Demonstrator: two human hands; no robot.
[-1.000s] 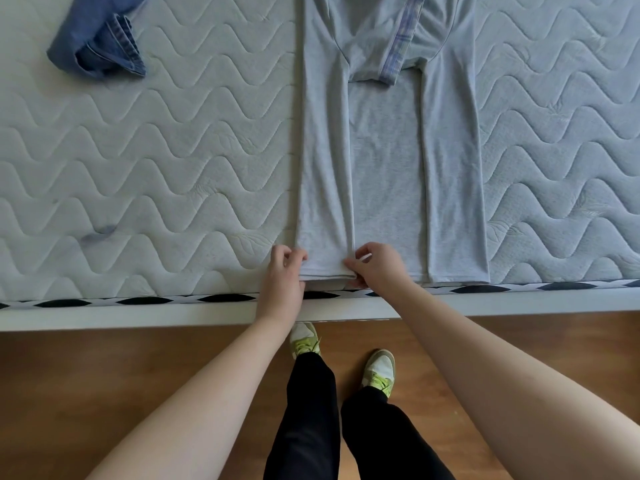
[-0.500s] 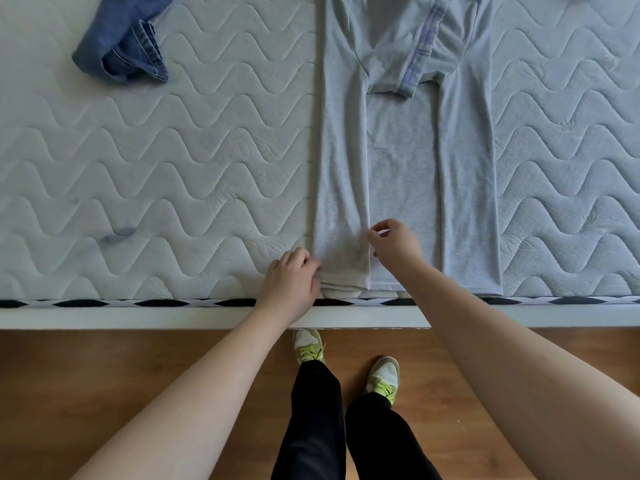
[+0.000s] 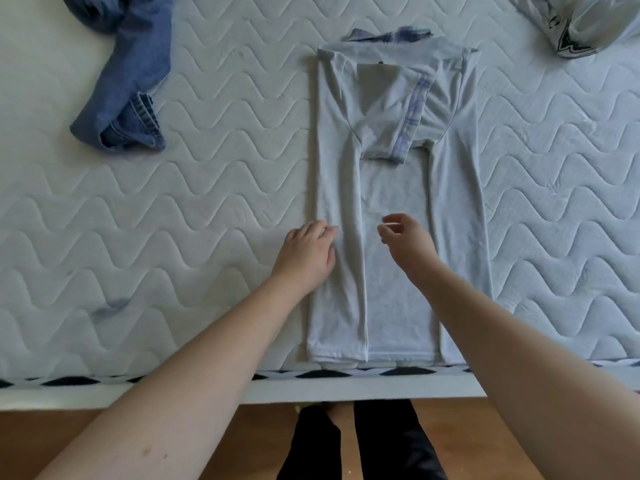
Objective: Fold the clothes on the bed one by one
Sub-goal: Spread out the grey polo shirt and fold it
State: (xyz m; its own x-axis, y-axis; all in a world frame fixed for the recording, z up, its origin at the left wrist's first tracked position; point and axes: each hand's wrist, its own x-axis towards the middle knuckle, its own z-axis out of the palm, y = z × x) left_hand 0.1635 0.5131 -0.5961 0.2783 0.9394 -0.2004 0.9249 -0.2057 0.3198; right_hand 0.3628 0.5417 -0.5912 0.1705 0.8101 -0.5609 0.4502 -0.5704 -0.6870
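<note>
A light grey T-shirt (image 3: 394,202) lies flat on the white quilted mattress (image 3: 207,188), hem toward me. Both long sides are folded inward, and a sleeve with blue checked trim (image 3: 410,112) lies across the chest. My left hand (image 3: 306,252) rests with fairly straight fingers on the left folded edge, about halfway up the shirt. My right hand (image 3: 407,237) hovers over the shirt's middle strip with its fingers loosely curled, and I see nothing held in it.
A crumpled blue denim garment (image 3: 131,91) lies at the back left of the mattress. Something shiny and silver-grey (image 3: 581,26) sits at the back right corner. The bed's front edge (image 3: 173,393) meets a wooden floor (image 3: 86,434), where my black-trousered legs (image 3: 346,445) stand.
Both hands moved from the hem up to the shirt's middle. The right hand let go of the left flap's edge that it was pinching. The view shifted farther over the bed.
</note>
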